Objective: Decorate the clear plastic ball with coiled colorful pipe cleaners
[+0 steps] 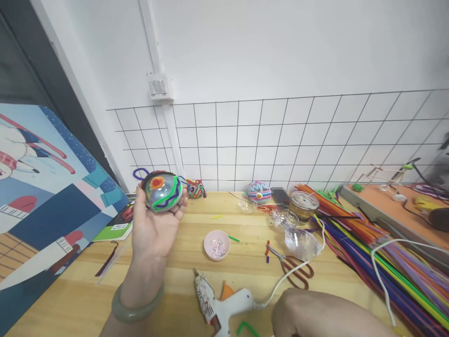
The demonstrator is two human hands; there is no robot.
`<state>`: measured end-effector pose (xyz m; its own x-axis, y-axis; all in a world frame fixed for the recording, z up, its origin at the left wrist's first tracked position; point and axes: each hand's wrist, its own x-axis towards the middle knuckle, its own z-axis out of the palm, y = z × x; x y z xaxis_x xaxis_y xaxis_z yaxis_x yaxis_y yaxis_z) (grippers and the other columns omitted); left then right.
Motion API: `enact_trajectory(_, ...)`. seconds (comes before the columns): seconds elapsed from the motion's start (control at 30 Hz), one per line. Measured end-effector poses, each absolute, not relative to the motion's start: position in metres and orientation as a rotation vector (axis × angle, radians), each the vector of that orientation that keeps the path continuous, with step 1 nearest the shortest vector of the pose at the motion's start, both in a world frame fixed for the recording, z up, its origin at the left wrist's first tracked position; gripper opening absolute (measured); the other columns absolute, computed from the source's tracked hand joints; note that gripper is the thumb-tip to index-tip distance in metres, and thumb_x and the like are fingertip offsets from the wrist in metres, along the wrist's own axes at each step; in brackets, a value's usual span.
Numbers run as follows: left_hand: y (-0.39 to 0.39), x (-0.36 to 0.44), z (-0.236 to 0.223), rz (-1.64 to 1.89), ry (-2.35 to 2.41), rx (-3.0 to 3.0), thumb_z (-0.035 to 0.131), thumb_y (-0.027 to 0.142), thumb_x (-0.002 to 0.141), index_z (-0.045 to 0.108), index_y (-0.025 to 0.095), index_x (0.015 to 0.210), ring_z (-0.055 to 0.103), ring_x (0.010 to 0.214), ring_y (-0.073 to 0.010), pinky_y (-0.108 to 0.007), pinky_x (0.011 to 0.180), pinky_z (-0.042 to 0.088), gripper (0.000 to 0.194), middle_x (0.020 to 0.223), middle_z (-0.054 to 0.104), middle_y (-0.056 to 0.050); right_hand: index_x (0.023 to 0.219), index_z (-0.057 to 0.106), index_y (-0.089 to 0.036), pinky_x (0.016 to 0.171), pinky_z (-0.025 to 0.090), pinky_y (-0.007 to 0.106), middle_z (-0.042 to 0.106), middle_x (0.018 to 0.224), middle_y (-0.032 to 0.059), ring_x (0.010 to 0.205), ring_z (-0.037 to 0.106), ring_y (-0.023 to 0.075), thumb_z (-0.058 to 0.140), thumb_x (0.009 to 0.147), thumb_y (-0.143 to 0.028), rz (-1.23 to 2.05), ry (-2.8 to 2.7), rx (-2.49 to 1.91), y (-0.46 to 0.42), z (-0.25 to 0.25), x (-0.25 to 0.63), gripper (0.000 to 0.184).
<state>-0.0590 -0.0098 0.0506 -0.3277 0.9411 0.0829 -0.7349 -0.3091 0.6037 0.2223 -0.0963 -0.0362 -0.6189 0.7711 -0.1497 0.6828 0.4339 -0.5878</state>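
My left hand (154,229) is raised above the wooden table (245,267), palm up, fingers closed around a clear plastic ball (162,190) wrapped with green, purple and orange pipe cleaners. A green bangle (135,306) sits on that wrist. My right hand (308,313) rests low at the bottom edge, by the handle of a white glue gun (219,304); its fingers are hidden. A small pink bowl (217,245) of beads stands just ahead of the glue gun.
Scissors (293,267) lie right of the bowl, near clear plastic half-shells (301,242). A heap of coloured pipe cleaners (379,252) fills the right side. Finished decorated balls (259,191) sit by the wire grid wall. A painted board (45,201) leans at left.
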Motion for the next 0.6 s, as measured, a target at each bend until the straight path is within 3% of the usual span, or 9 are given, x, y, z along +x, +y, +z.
enact_trajectory(0.07, -0.012, -0.059, 0.051, 1.867, 0.559, 0.53, 0.054, 0.053, 0.084, 0.064, 0.023, 0.11, 0.066, 0.095, -0.0297, -0.04, 0.075, 0.056, 0.041, 0.114, 0.065, -0.011, 0.071, 0.068, -0.024, 0.047, 0.039, 0.02, 0.067, 0.07, -0.0057, 0.057, 0.057, 0.0113, 0.071, 0.07, -0.02, 0.992, -2.514, -1.297, -0.093, -0.027, 0.215, 0.005)
enact_trajectory(0.2, -0.014, -0.044, 0.048, 1.771, 0.563, 0.563, 0.051, 0.05, 0.087, 0.061, 0.018, 0.114, 0.066, 0.093, -0.0295, -0.038, 0.072, 0.056, 0.043, 0.116, 0.063, -0.015, 0.081, 0.068, -0.025, 0.071, 0.046, 0.02, 0.07, 0.087, -0.0059, 0.081, 0.064, 0.0113, 0.063, 0.072, -0.005, 1.083, -2.401, -1.177, -0.088, -0.007, 0.202, 0.023)
enact_trajectory(0.27, -0.016, -0.033, 0.044, 1.682, 0.563, 0.555, 0.05, 0.047, 0.088, 0.06, 0.016, 0.115, 0.066, 0.092, -0.029, -0.038, 0.072, 0.056, 0.042, 0.114, 0.063, -0.016, 0.075, 0.069, -0.023, 0.07, 0.045, 0.019, 0.07, 0.081, -0.0055, 0.079, 0.064, 0.0112, 0.067, 0.07, -0.004, 1.049, -2.368, -1.231, -0.087, -0.004, 0.198, 0.02)
enact_trajectory(0.37, -0.019, -0.015, 0.037, 1.557, 0.586, 0.527, 0.05, 0.045, 0.089, 0.059, 0.015, 0.115, 0.066, 0.091, -0.0277, -0.037, 0.071, 0.056, 0.04, 0.115, 0.063, -0.016, 0.061, 0.067, -0.02, 0.056, 0.039, 0.019, 0.065, 0.064, -0.0056, 0.063, 0.06, 0.0097, 0.077, 0.063, -0.008, 1.009, -2.416, -1.287, -0.086, -0.008, 0.197, 0.016)
enact_trajectory(0.43, -0.022, -0.004, 0.032, 1.509, 0.595, 0.503, 0.052, 0.043, 0.089, 0.06, 0.017, 0.112, 0.065, 0.092, -0.0264, -0.038, 0.073, 0.055, 0.037, 0.115, 0.064, -0.014, 0.057, 0.064, -0.018, 0.054, 0.037, 0.02, 0.062, 0.059, -0.0053, 0.059, 0.057, 0.0094, 0.079, 0.065, -0.012, 0.996, -2.444, -1.243, -0.086, -0.009, 0.197, 0.018)
enact_trajectory(0.6, -0.032, 0.019, 0.018, 1.326, 0.586, 0.511, 0.054, 0.042, 0.089, 0.064, 0.017, 0.104, 0.065, 0.086, -0.0211, -0.034, 0.071, 0.054, 0.031, 0.103, 0.068, -0.01, 0.079, 0.063, -0.021, 0.071, 0.045, 0.022, 0.067, 0.08, -0.0025, 0.077, 0.062, 0.0118, 0.062, 0.084, -0.015, 0.941, -2.318, -1.16, -0.081, -0.004, 0.201, 0.008)
